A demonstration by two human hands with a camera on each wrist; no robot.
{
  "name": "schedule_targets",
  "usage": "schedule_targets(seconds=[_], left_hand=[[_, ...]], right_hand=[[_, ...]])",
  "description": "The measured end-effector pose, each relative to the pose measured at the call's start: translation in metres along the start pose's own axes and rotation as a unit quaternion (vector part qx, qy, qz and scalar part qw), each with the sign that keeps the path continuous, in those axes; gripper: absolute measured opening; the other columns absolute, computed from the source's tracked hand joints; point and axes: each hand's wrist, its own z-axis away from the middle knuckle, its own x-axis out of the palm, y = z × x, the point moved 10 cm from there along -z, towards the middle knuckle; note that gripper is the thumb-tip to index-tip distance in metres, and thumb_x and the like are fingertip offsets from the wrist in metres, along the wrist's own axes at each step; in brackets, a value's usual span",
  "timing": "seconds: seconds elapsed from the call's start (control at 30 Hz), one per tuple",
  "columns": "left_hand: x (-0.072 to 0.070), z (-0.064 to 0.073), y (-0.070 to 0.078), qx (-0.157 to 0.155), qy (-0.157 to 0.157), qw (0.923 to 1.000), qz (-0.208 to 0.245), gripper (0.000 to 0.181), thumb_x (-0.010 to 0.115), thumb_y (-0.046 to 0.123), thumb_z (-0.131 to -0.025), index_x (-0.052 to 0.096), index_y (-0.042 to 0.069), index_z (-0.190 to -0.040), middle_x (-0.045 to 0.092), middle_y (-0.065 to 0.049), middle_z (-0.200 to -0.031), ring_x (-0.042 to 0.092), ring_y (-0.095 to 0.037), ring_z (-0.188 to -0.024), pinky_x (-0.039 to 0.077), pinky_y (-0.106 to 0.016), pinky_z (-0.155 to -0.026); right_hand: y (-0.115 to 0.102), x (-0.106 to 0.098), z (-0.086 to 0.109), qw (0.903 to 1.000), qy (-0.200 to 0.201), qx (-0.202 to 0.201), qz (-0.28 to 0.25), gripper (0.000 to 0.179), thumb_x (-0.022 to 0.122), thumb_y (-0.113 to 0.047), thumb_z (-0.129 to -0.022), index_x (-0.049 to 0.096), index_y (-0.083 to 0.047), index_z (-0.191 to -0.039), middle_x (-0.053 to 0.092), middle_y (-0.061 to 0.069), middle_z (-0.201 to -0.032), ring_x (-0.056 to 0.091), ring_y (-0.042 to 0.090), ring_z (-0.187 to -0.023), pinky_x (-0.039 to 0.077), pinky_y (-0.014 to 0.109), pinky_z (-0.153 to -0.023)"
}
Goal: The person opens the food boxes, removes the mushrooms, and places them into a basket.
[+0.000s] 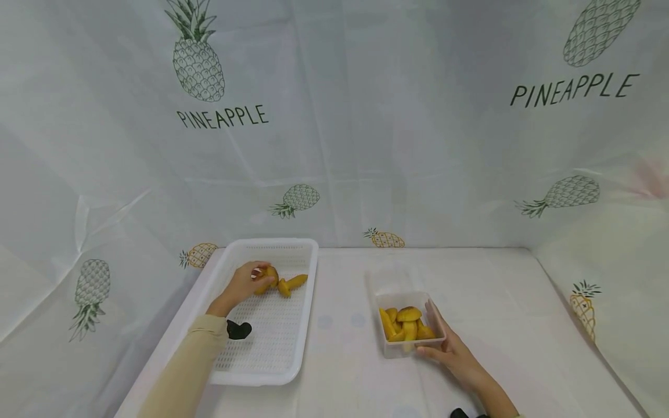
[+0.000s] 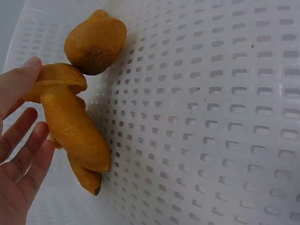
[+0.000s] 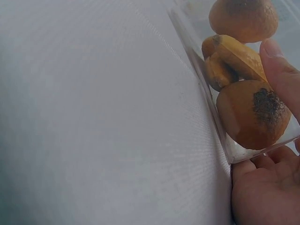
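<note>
In the head view my left hand (image 1: 244, 285) reaches into a white perforated plastic basket (image 1: 305, 348) at the left. Its thumb and index finger pinch the cap of a yellow mushroom (image 2: 70, 122), while the other fingers stay off it. Another mushroom (image 2: 84, 176) lies partly hidden beneath that one, and a rounder one (image 2: 97, 42) sits beside the cap. To the right, my right hand (image 1: 460, 357) grips a clear plastic box (image 1: 399, 349) by its near right corner, with the thumb on one side and fingers on another. Several yellow mushrooms (image 1: 409, 325) fill the box's lower part.
Box and basket stand apart on a white-covered table (image 1: 345, 371). What looks like a clear lid (image 1: 392, 280) stands raised behind the box. A white sheet (image 1: 418, 145) printed with pineapples hangs behind and at both sides. A black device (image 1: 238, 331) shows by the left wrist.
</note>
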Motion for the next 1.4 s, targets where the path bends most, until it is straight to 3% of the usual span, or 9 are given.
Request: schedule_targets(seconds=[0.33,0.6,0.73,0.87,0.93,1.17,1.23,1.33,1.4], left_hand=[[-0.008,-0.007,0.017,0.009,0.005,0.9998,0.017,0.046,0.071,0.012,-0.094,0.057,-0.007,-0.134,0.058,-0.027,-0.13,0.059,-0.044,-0.111,0.051,-0.056,-0.093],[-0.006,-0.018,0.044,0.026,-0.003,0.9984,0.051,0.046,0.07,0.018,-0.096,0.058,-0.001,-0.136,0.056,-0.024,-0.134,0.055,-0.042,-0.117,0.048,-0.055,-0.097],[0.0,-0.023,0.062,0.041,-0.015,0.9966,0.069,0.047,0.071,0.021,-0.096,0.058,0.002,-0.136,0.056,-0.022,-0.136,0.054,-0.043,-0.118,0.048,-0.054,-0.097],[0.009,-0.026,0.084,0.054,-0.034,0.9938,0.09,0.049,0.071,0.021,-0.095,0.056,0.0,-0.138,0.054,-0.022,-0.137,0.053,-0.043,-0.119,0.047,-0.052,-0.099],[0.015,-0.026,0.095,0.06,-0.047,0.9923,0.098,0.051,0.07,0.021,-0.096,0.054,-0.001,-0.139,0.054,-0.021,-0.138,0.052,-0.042,-0.121,0.046,-0.052,-0.101],[0.042,-0.029,0.133,0.073,-0.096,0.9856,0.118,0.05,0.069,0.023,-0.097,0.053,0.003,-0.141,0.053,-0.015,-0.141,0.053,-0.034,-0.123,0.046,-0.048,-0.103],[0.051,-0.028,0.145,0.079,-0.11,0.9829,0.125,0.05,0.07,0.022,-0.096,0.054,0.006,-0.14,0.053,-0.011,-0.141,0.053,-0.031,-0.123,0.046,-0.045,-0.103],[0.067,-0.029,0.164,0.097,-0.13,0.9767,0.14,0.049,0.071,0.02,-0.095,0.055,0.006,-0.14,0.054,-0.009,-0.14,0.054,-0.03,-0.122,0.047,-0.042,-0.103],[0.078,-0.029,0.176,0.11,-0.142,0.9725,0.148,0.049,0.072,0.018,-0.094,0.055,0.005,-0.139,0.055,-0.009,-0.138,0.055,-0.029,-0.121,0.048,-0.04,-0.102]], right_hand=[[0.002,0.0,0.002,0.9999,-0.007,-0.007,-0.013,0.1,0.07,-0.005,-0.092,0.002,-0.031,-0.162,-0.007,0.01,-0.166,-0.015,0.036,-0.148,-0.007,0.067,-0.109],[0.001,-0.001,0.002,0.9998,-0.008,-0.013,-0.012,0.1,0.069,-0.004,-0.093,0.002,-0.031,-0.162,-0.007,0.008,-0.166,-0.015,0.035,-0.148,-0.007,0.066,-0.109],[0.0,-0.001,0.003,0.9999,-0.007,-0.012,-0.009,0.099,0.069,-0.005,-0.093,0.002,-0.03,-0.162,-0.006,0.007,-0.166,-0.014,0.034,-0.148,-0.005,0.047,-0.116],[0.0,-0.001,0.003,0.9999,-0.007,-0.011,-0.006,0.099,0.07,-0.007,-0.093,0.002,-0.031,-0.161,-0.006,0.006,-0.166,-0.013,0.034,-0.149,0.004,0.011,-0.11],[-0.001,0.0,0.002,0.9999,-0.007,-0.012,-0.004,0.099,0.07,-0.007,-0.093,0.001,-0.032,-0.161,-0.006,0.006,-0.166,-0.013,0.034,-0.149,0.005,0.008,-0.107],[-0.002,0.0,0.001,1.0,-0.005,-0.006,-0.004,0.101,0.071,-0.007,-0.092,0.001,-0.03,-0.162,-0.005,0.005,-0.166,-0.011,0.034,-0.149,-0.002,0.046,-0.115],[-0.003,0.0,0.002,0.9999,-0.006,-0.006,-0.006,0.101,0.071,-0.006,-0.092,0.001,-0.03,-0.162,-0.005,0.005,-0.166,-0.011,0.034,-0.149,-0.003,0.049,-0.113],[-0.003,-0.001,0.002,0.9999,-0.006,-0.012,-0.003,0.101,0.071,-0.006,-0.092,0.001,-0.029,-0.162,-0.005,0.006,-0.166,-0.01,0.035,-0.149,0.003,0.025,-0.116],[-0.004,-0.001,0.002,0.9998,-0.006,-0.017,-0.001,0.102,0.071,-0.007,-0.092,0.001,-0.028,-0.162,-0.005,0.006,-0.166,-0.01,0.036,-0.149,0.008,0.007,-0.108]])
